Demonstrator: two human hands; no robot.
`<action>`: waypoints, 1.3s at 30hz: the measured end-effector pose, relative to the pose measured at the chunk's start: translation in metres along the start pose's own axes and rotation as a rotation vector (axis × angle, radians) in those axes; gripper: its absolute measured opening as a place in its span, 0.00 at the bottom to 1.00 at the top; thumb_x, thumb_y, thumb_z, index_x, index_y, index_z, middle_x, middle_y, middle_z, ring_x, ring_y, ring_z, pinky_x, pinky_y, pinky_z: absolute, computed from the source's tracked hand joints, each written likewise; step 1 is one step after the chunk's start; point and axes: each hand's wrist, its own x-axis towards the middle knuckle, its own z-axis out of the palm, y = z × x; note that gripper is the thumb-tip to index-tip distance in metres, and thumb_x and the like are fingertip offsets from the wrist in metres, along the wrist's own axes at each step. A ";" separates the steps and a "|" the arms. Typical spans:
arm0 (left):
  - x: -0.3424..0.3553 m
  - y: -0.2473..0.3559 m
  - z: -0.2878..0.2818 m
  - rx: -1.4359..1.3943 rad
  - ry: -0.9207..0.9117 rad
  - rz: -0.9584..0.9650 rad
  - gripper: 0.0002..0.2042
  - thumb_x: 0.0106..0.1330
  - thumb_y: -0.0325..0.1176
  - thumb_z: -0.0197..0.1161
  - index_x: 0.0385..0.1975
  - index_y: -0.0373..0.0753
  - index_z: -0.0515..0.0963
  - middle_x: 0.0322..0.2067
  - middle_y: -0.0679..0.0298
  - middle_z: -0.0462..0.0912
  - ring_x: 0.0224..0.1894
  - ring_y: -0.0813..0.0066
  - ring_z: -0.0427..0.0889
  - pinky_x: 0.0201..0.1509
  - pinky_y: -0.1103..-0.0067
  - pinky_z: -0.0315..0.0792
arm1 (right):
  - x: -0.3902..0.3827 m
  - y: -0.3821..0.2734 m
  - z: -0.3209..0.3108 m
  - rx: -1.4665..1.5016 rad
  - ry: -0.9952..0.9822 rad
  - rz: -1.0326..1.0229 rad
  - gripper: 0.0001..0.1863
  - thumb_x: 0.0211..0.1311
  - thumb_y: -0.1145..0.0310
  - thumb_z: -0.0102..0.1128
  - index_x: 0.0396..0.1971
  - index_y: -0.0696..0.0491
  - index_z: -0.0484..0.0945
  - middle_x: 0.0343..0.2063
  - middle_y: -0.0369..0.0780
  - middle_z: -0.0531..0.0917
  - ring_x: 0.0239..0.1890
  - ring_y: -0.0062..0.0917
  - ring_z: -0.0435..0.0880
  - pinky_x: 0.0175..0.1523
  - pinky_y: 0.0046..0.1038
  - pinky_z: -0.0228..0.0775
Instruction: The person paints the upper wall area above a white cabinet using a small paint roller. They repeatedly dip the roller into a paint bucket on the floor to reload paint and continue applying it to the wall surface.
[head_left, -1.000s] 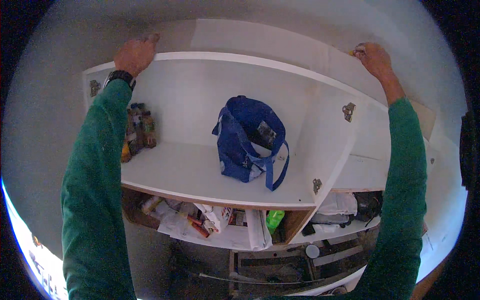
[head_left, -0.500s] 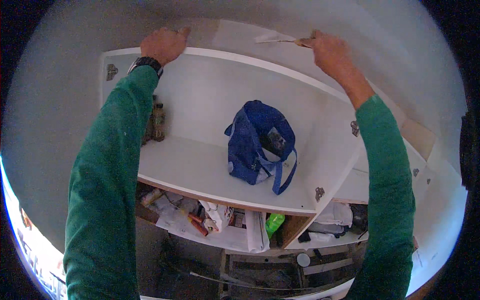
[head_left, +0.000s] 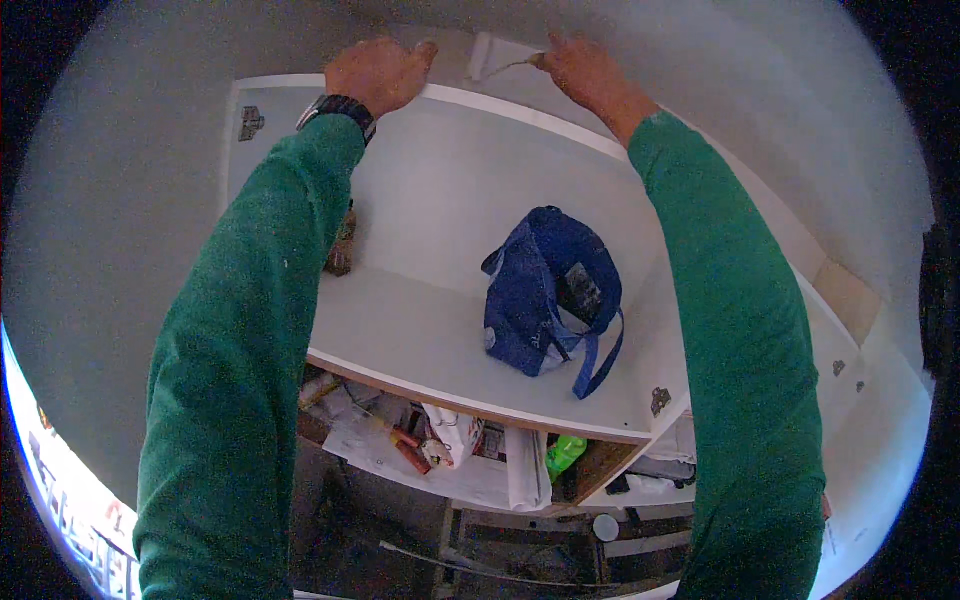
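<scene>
My right hand (head_left: 585, 70) pinches a thin tool (head_left: 512, 66) at top centre, its length running left toward my left hand (head_left: 375, 72) (curled over the cabinet's top edge (head_left: 520, 108)).

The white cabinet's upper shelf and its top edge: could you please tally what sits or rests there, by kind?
Hands on the top edge: 2 (left hand, right hand)
Blue bags on the shelf: 1 (blue bag)
Dark bottles, partly hidden by the left sleeve: at least 1 (bottle)
Total: 4 at least
</scene>
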 end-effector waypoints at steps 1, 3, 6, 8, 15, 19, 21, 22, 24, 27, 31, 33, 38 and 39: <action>0.004 -0.005 0.004 0.007 -0.004 0.030 0.32 0.66 0.59 0.38 0.41 0.36 0.81 0.44 0.44 0.80 0.48 0.45 0.78 0.55 0.57 0.70 | -0.003 0.002 0.003 0.055 -0.066 0.015 0.17 0.65 0.69 0.48 0.51 0.43 0.77 0.43 0.46 0.80 0.45 0.42 0.80 0.50 0.40 0.75; 0.008 -0.003 0.008 -0.006 -0.007 0.100 0.32 0.66 0.59 0.38 0.42 0.35 0.81 0.44 0.44 0.80 0.49 0.45 0.78 0.55 0.57 0.69 | -0.020 0.016 0.002 0.142 -0.216 0.051 0.19 0.63 0.71 0.49 0.53 0.42 0.76 0.42 0.46 0.80 0.45 0.42 0.80 0.50 0.40 0.75; 0.001 0.001 0.001 0.037 -0.027 0.135 0.33 0.65 0.60 0.39 0.42 0.35 0.81 0.45 0.44 0.80 0.50 0.44 0.77 0.56 0.57 0.69 | -0.050 0.034 0.009 0.137 -0.229 -0.016 0.23 0.59 0.76 0.50 0.55 0.41 0.75 0.40 0.46 0.80 0.44 0.42 0.80 0.49 0.41 0.75; -0.002 0.006 -0.005 -0.028 -0.048 -0.003 0.33 0.65 0.61 0.39 0.42 0.34 0.80 0.45 0.43 0.79 0.50 0.43 0.77 0.57 0.57 0.68 | -0.071 0.050 0.004 0.105 -0.336 0.006 0.26 0.58 0.78 0.50 0.57 0.40 0.73 0.38 0.47 0.80 0.43 0.42 0.80 0.49 0.42 0.74; -0.002 0.005 -0.004 -0.060 -0.046 -0.087 0.34 0.65 0.62 0.40 0.43 0.33 0.80 0.47 0.42 0.78 0.52 0.42 0.75 0.58 0.57 0.67 | -0.181 0.111 -0.023 0.061 -0.451 0.136 0.15 0.56 0.77 0.53 0.44 0.55 0.78 0.34 0.49 0.80 0.40 0.43 0.80 0.46 0.42 0.73; 0.004 0.012 -0.001 -0.028 -0.096 -0.071 0.32 0.67 0.60 0.38 0.48 0.37 0.77 0.48 0.42 0.77 0.52 0.41 0.75 0.58 0.56 0.67 | -0.256 0.171 -0.034 -0.041 -0.604 0.297 0.20 0.54 0.78 0.54 0.47 0.47 0.79 0.38 0.49 0.82 0.42 0.44 0.81 0.49 0.44 0.74; 0.004 0.006 -0.004 0.013 -0.120 -0.073 0.31 0.67 0.59 0.38 0.51 0.39 0.76 0.48 0.43 0.77 0.51 0.41 0.75 0.58 0.55 0.66 | -0.283 0.198 -0.014 -0.125 -0.671 0.392 0.16 0.54 0.76 0.55 0.44 0.49 0.80 0.38 0.50 0.81 0.43 0.44 0.81 0.48 0.44 0.73; 0.002 0.005 -0.001 0.024 -0.079 -0.004 0.29 0.68 0.58 0.37 0.52 0.41 0.75 0.48 0.43 0.77 0.51 0.41 0.75 0.57 0.55 0.67 | -0.296 0.208 -0.014 -0.112 -0.662 0.411 0.15 0.53 0.75 0.56 0.42 0.50 0.81 0.38 0.50 0.81 0.43 0.44 0.81 0.49 0.44 0.73; -0.005 0.003 -0.003 0.080 0.001 0.139 0.27 0.70 0.55 0.36 0.54 0.45 0.74 0.47 0.43 0.77 0.49 0.41 0.76 0.56 0.54 0.68 | -0.316 0.211 -0.011 -0.049 -0.632 0.456 0.13 0.53 0.74 0.57 0.40 0.51 0.81 0.37 0.50 0.82 0.42 0.44 0.81 0.49 0.44 0.73; -0.010 0.013 -0.016 0.205 -0.104 0.067 0.25 0.71 0.53 0.35 0.55 0.48 0.73 0.46 0.43 0.77 0.48 0.41 0.77 0.54 0.54 0.68 | -0.334 0.218 -0.011 -0.094 -0.668 0.483 0.10 0.56 0.76 0.55 0.36 0.55 0.81 0.36 0.49 0.82 0.42 0.44 0.80 0.48 0.43 0.73; -0.004 0.011 -0.008 0.278 -0.138 0.099 0.26 0.71 0.55 0.36 0.55 0.45 0.73 0.47 0.43 0.77 0.49 0.41 0.76 0.55 0.55 0.68 | -0.368 0.230 -0.042 -0.007 -0.585 0.546 0.16 0.56 0.74 0.54 0.44 0.44 0.82 0.40 0.45 0.83 0.44 0.43 0.80 0.50 0.42 0.73; 0.007 -0.004 0.002 0.196 -0.121 -0.018 0.27 0.71 0.55 0.37 0.55 0.44 0.73 0.46 0.43 0.77 0.49 0.42 0.76 0.55 0.54 0.68 | -0.374 0.226 -0.043 -0.006 -0.605 0.582 0.18 0.56 0.72 0.54 0.46 0.40 0.82 0.41 0.44 0.83 0.45 0.43 0.80 0.52 0.41 0.72; 0.005 -0.015 0.011 0.294 -0.034 0.155 0.30 0.69 0.58 0.38 0.52 0.40 0.75 0.45 0.44 0.79 0.49 0.41 0.76 0.55 0.53 0.66 | -0.414 0.240 -0.030 0.085 -0.428 0.814 0.16 0.59 0.69 0.53 0.47 0.43 0.81 0.40 0.46 0.82 0.45 0.43 0.79 0.54 0.40 0.70; 0.003 -0.021 0.000 0.283 -0.058 0.134 0.30 0.69 0.58 0.38 0.52 0.40 0.75 0.45 0.45 0.79 0.49 0.41 0.76 0.55 0.53 0.66 | -0.406 0.223 -0.036 0.142 -0.410 0.852 0.16 0.59 0.68 0.53 0.47 0.44 0.81 0.40 0.47 0.82 0.45 0.43 0.79 0.54 0.40 0.69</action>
